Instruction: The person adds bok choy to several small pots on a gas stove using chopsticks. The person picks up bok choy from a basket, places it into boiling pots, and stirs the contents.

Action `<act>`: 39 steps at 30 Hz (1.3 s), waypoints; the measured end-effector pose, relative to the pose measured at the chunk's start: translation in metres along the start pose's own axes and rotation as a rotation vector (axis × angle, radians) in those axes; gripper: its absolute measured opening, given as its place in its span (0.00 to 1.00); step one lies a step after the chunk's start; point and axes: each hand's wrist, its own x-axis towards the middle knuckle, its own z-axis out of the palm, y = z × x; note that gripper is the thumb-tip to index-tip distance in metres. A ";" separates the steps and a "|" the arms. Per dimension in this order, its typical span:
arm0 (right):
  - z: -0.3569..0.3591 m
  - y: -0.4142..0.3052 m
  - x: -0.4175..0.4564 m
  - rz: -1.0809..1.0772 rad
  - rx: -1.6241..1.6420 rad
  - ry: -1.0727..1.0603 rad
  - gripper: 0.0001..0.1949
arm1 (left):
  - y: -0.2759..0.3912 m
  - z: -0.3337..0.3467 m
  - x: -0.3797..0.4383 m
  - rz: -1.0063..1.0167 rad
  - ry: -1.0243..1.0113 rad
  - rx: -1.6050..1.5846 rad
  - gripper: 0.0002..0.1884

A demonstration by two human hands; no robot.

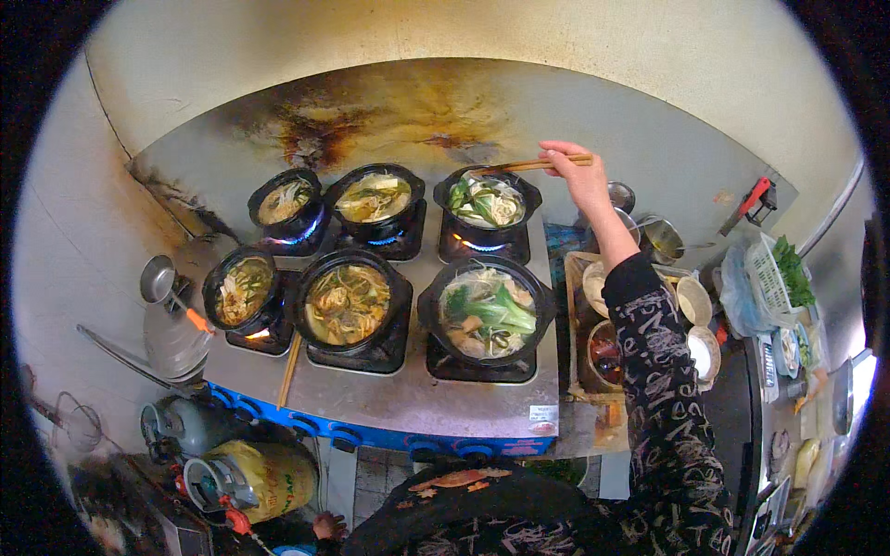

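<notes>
My right hand [571, 165] holds a pair of wooden chopsticks [532, 165], their tips at the rim of the back right black clay pot [532, 198], which holds leafy greens, white pieces and broth. My left hand [329, 526] hangs low at the bottom, small and partly dark; whether it holds anything cannot be told. In front of the back right pot stands another clay pot [425, 306] with bok choy, thin noodles and chunks in pale broth. Several more clay pots with soup, among them the front middle one [300, 306], sit on burners to the left.
The gas stove [487, 410] has flames under some pots. A second pair of chopsticks [288, 372] lies near its front. Gas cylinders [268, 479] stand below left, by a ladle [158, 279]. Seasoning bowls [694, 302], a red-handled lighter [752, 201] and a basket of greens [768, 274] are at right.
</notes>
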 end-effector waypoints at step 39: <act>-0.018 0.019 -0.030 0.262 0.197 0.037 0.14 | -0.031 0.008 0.008 0.508 0.161 0.053 0.09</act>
